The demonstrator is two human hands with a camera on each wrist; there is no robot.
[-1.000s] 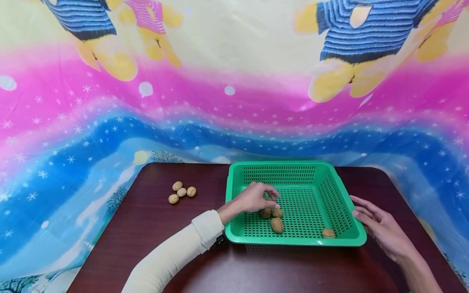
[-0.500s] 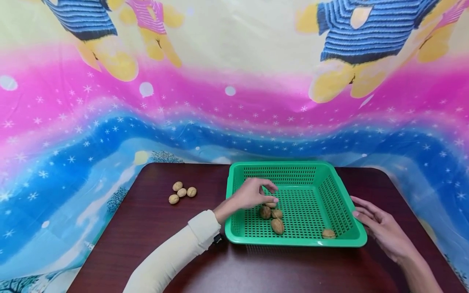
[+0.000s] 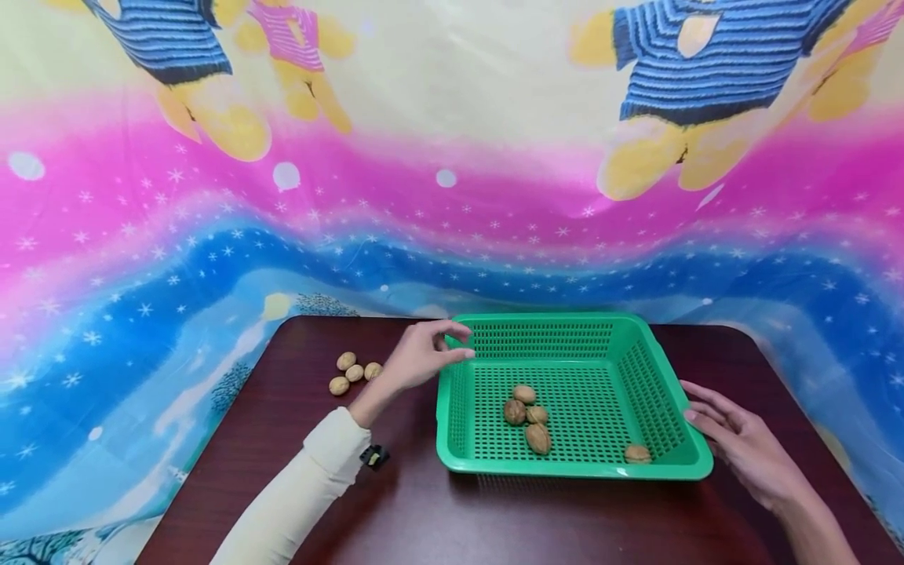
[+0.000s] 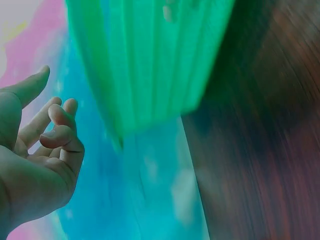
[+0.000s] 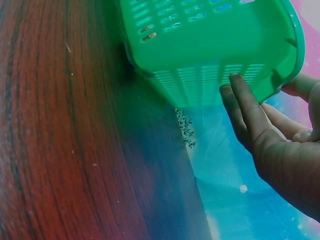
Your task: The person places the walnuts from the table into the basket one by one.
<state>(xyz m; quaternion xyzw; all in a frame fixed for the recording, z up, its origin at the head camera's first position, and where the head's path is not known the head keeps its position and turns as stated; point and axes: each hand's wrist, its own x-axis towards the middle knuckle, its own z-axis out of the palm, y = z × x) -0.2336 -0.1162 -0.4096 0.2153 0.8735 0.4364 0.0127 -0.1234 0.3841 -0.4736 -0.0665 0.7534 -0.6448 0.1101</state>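
In the head view my left hand (image 3: pixel 424 353) hovers over the left rim of a green plastic basket (image 3: pixel 565 472), thumb and fingers apart with nothing between them. The left wrist view shows that hand (image 4: pixel 45 145) bare, with loosely bent fingers. My right hand (image 3: pixel 741 443) holds the basket's right side, thumb at the rim. In the right wrist view its fingers (image 5: pixel 245 107) lie along the perforated outer wall. Inside the basket several walnuts (image 3: pixel 537 439) cluster left of centre, and a single walnut (image 3: pixel 638 454) sits in the near right corner.
Several walnuts (image 3: pixel 355 373) lie in a group on the dark wooden table (image 3: pixel 282 424), left of the basket; my left wrist partly covers one. A patterned cloth (image 3: pixel 452 227) hangs behind the table. A small black device (image 3: pixel 374 457) is at my left wrist.
My left hand has let go of a walnut among the others in the basket, then lifted and moved left to above the rim. The right hand stays at the basket's right side.
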